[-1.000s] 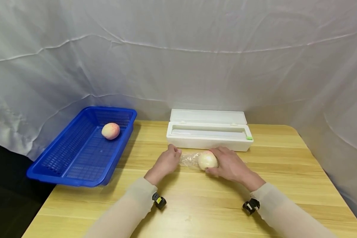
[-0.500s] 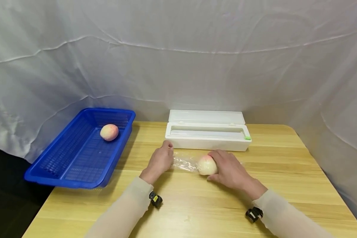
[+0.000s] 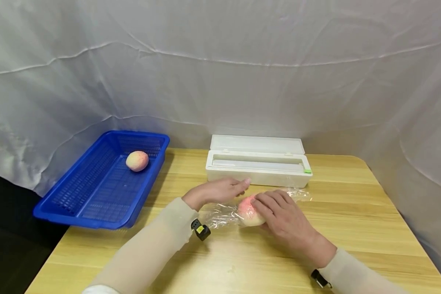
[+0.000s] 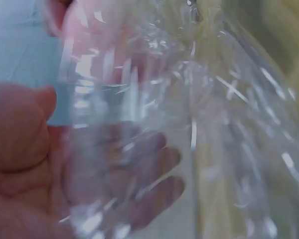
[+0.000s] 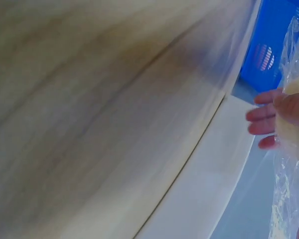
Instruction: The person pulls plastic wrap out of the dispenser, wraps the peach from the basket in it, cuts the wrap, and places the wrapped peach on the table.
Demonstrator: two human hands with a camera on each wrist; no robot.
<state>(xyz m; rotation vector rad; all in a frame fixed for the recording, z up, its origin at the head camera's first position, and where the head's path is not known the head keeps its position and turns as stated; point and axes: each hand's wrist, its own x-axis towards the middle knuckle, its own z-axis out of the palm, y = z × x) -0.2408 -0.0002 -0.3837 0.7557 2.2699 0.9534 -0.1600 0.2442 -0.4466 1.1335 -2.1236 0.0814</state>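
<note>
While fingers (image 3: 267, 203) grip peach (image 3: 248, 214), second peach (image 3: 137, 161) in basket (image 3: 106, 192)

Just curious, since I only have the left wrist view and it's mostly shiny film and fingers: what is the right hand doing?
Observer: The right hand is holding a pink and cream peach.

Visitor: Is that the only one around?

Observer: No, a second peach lies in the blue basket.

Visitor: And is there anything farther back?

Observer: Yes, a white box with its lid open.
</note>
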